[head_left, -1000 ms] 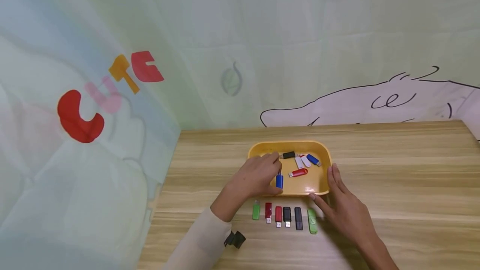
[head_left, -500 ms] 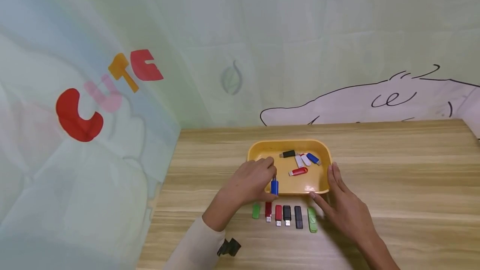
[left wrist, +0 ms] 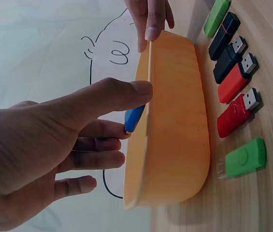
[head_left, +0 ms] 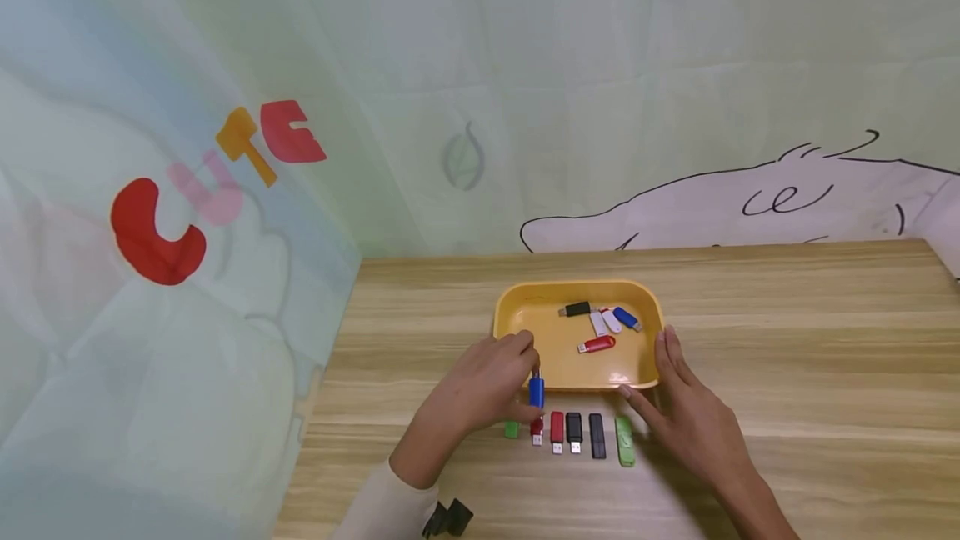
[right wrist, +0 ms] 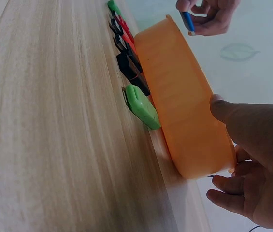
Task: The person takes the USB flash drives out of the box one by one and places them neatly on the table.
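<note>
My left hand [head_left: 480, 382] pinches a blue USB stick [head_left: 536, 392] between thumb and fingers, over the front rim of the yellow tray [head_left: 633, 365]. In the left wrist view the blue stick is partly behind the thumb. With the thumb on the front rim and the fingers along the right side, my right hand [head_left: 701, 423] holds the tray's near right corner. Inside the tray lie a red USB stick [head_left: 597, 344], a black one [head_left: 577, 309], a blue one [head_left: 626, 319] and two white ones [head_left: 611, 322].
A row of USB sticks lies on the wooden table [head_left: 825, 340] before the tray: a green one [left wrist: 246, 158], a dark red one [left wrist: 234, 116], a red one [left wrist: 233, 83], two black ones [left wrist: 227, 63] and a light green one [head_left: 625, 442]. A printed curtain [head_left: 420, 107] hangs behind.
My left hand has moved left and toward the body with the blue USB stick, from inside the tray to over its front rim. The right hand and tray stay put.
</note>
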`<state>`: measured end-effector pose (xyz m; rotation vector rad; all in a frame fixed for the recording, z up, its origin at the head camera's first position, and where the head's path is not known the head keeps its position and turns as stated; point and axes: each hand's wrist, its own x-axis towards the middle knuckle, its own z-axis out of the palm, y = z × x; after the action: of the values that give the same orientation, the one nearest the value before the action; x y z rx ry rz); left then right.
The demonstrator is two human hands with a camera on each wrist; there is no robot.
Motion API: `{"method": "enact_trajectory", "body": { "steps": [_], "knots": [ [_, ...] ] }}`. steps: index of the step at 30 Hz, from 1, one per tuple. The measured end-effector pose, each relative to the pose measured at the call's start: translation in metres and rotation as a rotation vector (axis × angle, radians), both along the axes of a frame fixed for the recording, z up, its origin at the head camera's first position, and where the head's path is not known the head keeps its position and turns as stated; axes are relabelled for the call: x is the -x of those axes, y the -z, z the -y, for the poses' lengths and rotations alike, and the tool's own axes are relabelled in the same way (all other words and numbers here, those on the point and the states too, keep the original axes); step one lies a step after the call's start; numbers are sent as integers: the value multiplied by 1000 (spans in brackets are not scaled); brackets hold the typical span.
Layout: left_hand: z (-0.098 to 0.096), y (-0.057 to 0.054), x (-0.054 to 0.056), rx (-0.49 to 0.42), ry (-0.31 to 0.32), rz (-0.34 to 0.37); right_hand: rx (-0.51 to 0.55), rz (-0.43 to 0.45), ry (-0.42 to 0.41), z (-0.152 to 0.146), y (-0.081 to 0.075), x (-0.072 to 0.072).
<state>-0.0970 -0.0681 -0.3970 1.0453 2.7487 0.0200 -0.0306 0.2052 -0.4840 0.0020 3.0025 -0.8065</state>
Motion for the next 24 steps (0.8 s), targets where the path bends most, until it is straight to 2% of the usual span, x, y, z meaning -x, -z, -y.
{"method": "enact_trajectory", "body": {
  "steps": [4,11,20,24],
  "knots": [
    [4,1,-4,-1,1,-5,2,-7,4,0,0,0],
    [15,6,-14,-28,42,-66,4,-10,4,0,0,0],
    [20,10,-26,-37,-40,6,8,19,16,2,-1,-1],
    [21,12,-30,-26,-53,26,4,15,18,2,-1,0]
  ]
}}
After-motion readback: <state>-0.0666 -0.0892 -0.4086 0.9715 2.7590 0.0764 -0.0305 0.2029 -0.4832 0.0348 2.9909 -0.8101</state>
